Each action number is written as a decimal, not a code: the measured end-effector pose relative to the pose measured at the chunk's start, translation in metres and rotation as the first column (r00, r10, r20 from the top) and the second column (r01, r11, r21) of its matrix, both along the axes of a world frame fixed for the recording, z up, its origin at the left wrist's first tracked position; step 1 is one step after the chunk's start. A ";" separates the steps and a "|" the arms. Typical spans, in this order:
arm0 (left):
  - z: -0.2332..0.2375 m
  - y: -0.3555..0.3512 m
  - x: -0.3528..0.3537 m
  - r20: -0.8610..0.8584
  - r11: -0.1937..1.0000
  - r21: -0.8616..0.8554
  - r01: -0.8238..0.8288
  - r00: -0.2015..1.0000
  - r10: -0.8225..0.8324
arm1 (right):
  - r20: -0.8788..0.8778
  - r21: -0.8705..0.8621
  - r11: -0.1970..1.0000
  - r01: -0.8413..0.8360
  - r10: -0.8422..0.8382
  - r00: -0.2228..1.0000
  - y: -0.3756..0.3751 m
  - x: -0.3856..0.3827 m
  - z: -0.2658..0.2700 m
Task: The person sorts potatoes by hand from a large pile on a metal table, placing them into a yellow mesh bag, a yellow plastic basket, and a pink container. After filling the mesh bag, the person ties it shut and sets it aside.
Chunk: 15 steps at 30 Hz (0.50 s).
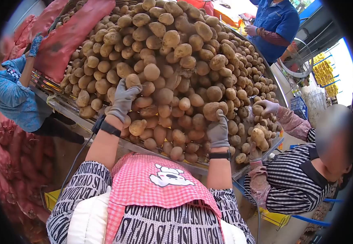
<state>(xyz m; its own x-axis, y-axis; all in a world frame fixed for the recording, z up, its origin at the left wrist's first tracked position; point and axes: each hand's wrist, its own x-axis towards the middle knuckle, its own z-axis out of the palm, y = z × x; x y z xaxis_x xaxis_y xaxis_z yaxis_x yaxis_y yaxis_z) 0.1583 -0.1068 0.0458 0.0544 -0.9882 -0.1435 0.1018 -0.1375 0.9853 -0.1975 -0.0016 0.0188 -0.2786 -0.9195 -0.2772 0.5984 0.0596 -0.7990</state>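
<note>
A large heap of brown potatoes [160,53] covers the sorting table in front of me. My left hand [123,99], in a grey glove, is closed around a potato [133,79] at the heap's near left side. My right hand [218,132], gloved the same way, grips a bigger, lumpy potato [212,110] at the near right. Its thumb lies up along that potato, and its other fingers are mostly hidden. Loose potatoes [160,122] fill the space between my hands, down to the near edge.
The table's metal edge [69,110] runs along the near side. A person in striped clothing [294,175] handles potatoes at the right. Other people stand at left [20,97] and far right [275,24]. Red mesh sacks [12,154] are piled on the left, and a blue crate [298,106] sits right.
</note>
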 end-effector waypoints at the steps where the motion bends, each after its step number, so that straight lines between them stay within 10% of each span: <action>1: -0.012 -0.001 0.020 0.000 1.000 -0.001 0.007 1.000 -0.007 | 0.290 0.053 0.998 0.018 -0.032 0.957 0.003 -0.003 -0.002; 4: -0.016 0.015 0.046 -0.403 0.993 -0.092 0.072 0.909 -0.103 | 0.318 0.058 0.993 0.104 -0.117 0.941 0.024 -0.004 0.018; 6: 0.043 0.033 0.037 -0.773 0.964 0.086 0.250 0.627 -0.094 | 0.407 0.038 0.999 -0.023 0.006 0.913 0.032 -0.013 0.021; 15: 0.028 0.018 0.067 -0.660 0.957 0.092 0.274 0.736 -0.147 | 0.149 0.012 1.000 -0.021 0.020 0.989 0.018 0.013 0.034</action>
<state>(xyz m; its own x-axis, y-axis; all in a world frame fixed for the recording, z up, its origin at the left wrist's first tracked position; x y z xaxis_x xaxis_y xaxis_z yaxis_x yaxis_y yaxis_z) 0.2256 -0.0886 0.0742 -0.3194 -0.9183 -0.2339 0.6468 -0.3916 0.6545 -0.1842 0.0169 0.0528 -0.2145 -0.9206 -0.3262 0.7089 0.0830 -0.7004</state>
